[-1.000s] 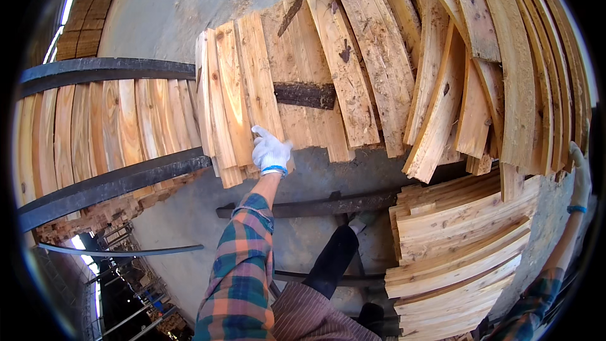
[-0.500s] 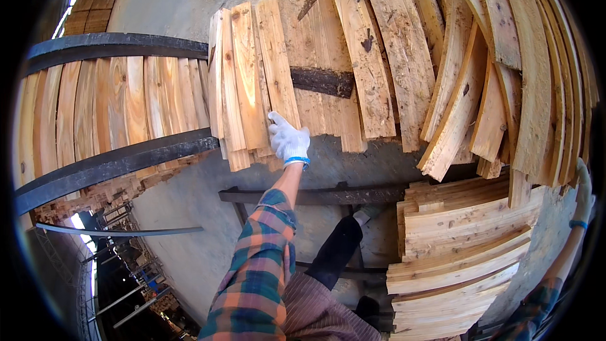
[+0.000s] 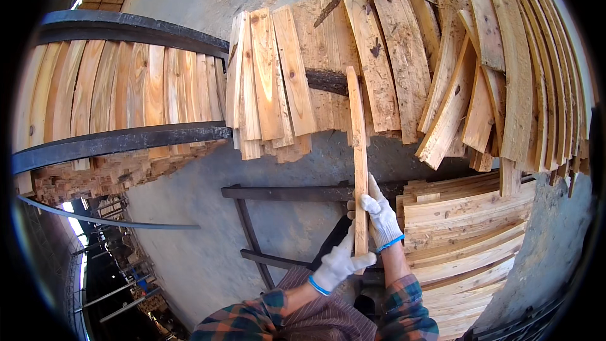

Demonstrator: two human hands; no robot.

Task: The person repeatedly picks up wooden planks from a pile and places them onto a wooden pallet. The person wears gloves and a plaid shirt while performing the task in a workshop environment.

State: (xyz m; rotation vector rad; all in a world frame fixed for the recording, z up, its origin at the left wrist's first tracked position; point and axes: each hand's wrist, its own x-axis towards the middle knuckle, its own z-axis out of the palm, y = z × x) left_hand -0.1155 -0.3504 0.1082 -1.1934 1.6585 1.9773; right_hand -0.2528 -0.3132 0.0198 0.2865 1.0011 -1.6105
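A narrow wooden board (image 3: pixel 358 151) stands on edge in front of me, pointing away, its far end over the board pile. My left hand (image 3: pixel 338 266), in a white glove with a blue cuff, is closed at the near end, its thumb crossing the wood. Further up the same board, my right hand (image 3: pixel 381 213), gloved alike, grips it from the right side. Beyond lies a row of loose boards (image 3: pixel 394 44), some rough and dirt-specked, resting across a dark beam (image 3: pixel 325 82). Part of the left fingers is hidden behind the board.
To the left, boards lie side by side (image 3: pixel 120 88) between dark metal rails (image 3: pixel 126 137). A neat stack of boards (image 3: pixel 467 221) stands near my right side. Longer boards (image 3: pixel 543 76) lean at the far right. A low dark metal frame (image 3: pixel 284 194) stands on the grey floor before me.
My left hand has left the boards on the far pile and come back toward me. My right hand has come in from the far right. Both now hold a narrow board.
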